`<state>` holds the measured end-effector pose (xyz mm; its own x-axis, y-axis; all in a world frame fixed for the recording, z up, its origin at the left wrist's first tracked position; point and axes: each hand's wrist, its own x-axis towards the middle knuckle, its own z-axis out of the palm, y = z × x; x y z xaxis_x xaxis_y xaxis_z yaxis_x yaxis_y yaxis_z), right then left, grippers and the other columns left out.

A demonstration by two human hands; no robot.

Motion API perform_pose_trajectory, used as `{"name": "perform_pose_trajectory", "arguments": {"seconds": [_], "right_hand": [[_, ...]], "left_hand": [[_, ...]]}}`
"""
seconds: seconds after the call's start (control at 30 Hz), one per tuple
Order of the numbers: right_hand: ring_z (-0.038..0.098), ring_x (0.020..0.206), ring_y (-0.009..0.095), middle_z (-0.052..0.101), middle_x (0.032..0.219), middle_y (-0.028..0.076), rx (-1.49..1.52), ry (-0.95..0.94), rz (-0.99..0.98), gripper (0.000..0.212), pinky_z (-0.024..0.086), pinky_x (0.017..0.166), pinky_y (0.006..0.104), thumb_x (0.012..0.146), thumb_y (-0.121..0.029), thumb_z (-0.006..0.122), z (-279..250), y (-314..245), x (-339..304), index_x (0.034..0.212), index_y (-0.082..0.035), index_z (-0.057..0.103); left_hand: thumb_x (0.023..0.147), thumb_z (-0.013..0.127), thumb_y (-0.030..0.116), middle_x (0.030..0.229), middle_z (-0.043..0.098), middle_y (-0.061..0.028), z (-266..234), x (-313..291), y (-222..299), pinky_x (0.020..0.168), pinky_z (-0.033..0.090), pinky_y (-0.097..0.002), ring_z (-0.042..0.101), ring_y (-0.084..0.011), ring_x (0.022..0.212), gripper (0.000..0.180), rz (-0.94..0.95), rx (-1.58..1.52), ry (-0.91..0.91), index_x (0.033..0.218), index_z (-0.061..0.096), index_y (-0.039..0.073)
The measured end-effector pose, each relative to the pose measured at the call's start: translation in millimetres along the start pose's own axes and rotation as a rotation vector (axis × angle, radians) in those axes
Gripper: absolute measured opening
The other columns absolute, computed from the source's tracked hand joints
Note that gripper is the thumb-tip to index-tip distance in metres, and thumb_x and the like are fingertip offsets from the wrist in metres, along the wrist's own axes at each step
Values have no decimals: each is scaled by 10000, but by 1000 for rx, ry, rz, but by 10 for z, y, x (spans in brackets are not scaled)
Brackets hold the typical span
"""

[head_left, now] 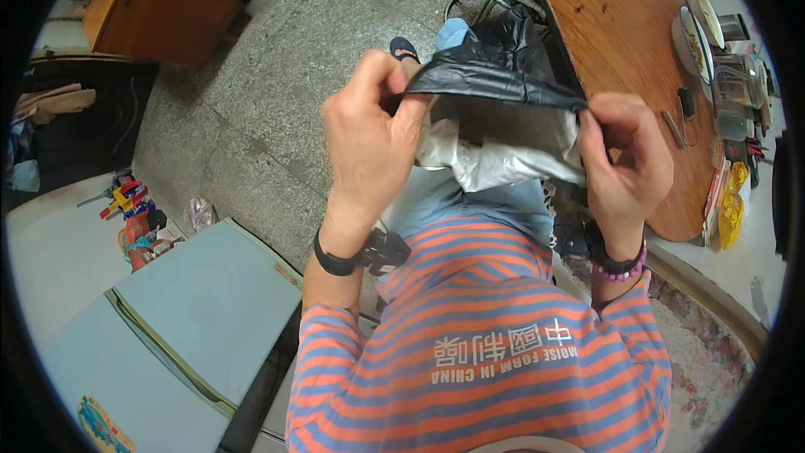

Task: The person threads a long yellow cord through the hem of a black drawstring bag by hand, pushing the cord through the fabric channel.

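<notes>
A shiny black, thin-looking piece of fabric or sheeting (503, 75) with a silvery-white inner side (524, 159) is stretched between my hands in front of my lap. Its upper edge gapes open like a wide mouth. At the left end, my left hand (369, 138) pinches the edge between thumb and fingers. My right hand (629, 155) grips the opposite corner, thumb towards me and fingers curled. More black material extends beyond the held edge; its full shape is hidden, and I cannot tell whether it is a garment or a bag.
On the right, a wooden table (616, 25) carries a bowl (692, 46), clear containers (734, 92) and a yellow packet (734, 201). A pale blue-green refrigerator (197, 310) stands at the lower left. Beyond lie the speckled floor (277, 59) and a wooden desk (168, 17).
</notes>
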<state>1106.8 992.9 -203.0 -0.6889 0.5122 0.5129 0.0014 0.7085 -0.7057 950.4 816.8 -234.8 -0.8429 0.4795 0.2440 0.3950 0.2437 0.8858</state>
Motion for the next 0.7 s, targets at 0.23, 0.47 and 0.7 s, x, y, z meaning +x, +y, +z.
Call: {"name": "perform_pose_trajectory", "arguments": {"seconds": [0.23, 0.47, 0.7], "right_hand": [[501, 609, -23, 622, 807, -48, 129, 172, 100, 94, 364, 528, 147, 889, 31, 683, 104, 144, 254, 967, 0, 640], [619, 713, 35, 685, 908, 20, 91, 314, -52, 136, 471, 623, 160, 878, 48, 700, -10, -201, 458, 1001, 16, 652], [606, 650, 30, 668, 825, 0, -6, 140, 122, 53, 441, 538, 182, 893, -26, 686, 78, 92, 407, 921, -11, 643]], "left_hand": [[861, 672, 12, 844, 616, 10, -75, -162, -283, 643, 434, -212, 533, -29, 763, 81, -23, -221, -561, 879, 594, 21], [863, 641, -32, 605, 480, 20, -341, 163, 252, 472, 336, -243, 432, -35, 532, 163, 149, 50, 220, 905, 505, 49], [1027, 562, 295, 627, 544, 62, -330, 177, -60, 508, 353, -220, 458, -28, 582, 404, -285, -381, -373, 759, 677, 15]]}}
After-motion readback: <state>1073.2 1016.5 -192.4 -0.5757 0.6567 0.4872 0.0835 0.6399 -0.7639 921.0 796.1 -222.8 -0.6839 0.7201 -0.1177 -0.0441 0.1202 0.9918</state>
